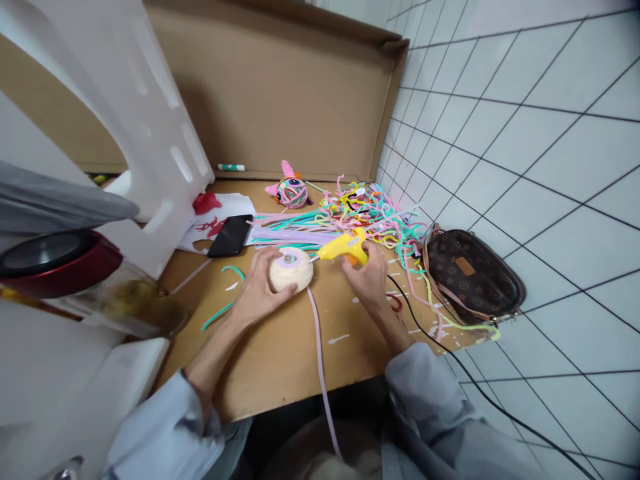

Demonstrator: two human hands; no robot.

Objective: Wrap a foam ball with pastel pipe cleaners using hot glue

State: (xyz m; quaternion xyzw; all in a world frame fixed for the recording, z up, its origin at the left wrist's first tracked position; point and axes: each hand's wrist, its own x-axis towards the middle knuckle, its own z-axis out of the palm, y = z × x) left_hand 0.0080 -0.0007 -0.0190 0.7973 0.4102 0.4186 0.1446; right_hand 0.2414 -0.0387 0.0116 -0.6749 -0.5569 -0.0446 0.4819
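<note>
My left hand is closed around a cream-coloured ball, thumb and fingers on its left side. A lilac disc of coiled strip lies on top of the ball. In my right hand is a yellow glue gun, its nozzle pointing left at the ball's right edge. From beneath the ball a lilac strip runs down over the table edge towards my lap. Just behind the ball lie long lilac and teal pipe cleaners.
Tangled coloured pipe cleaners and a pink decorated ball sit behind. A black phone rests left, a brown bag right. A black cord trails right. A glass jar stands far left.
</note>
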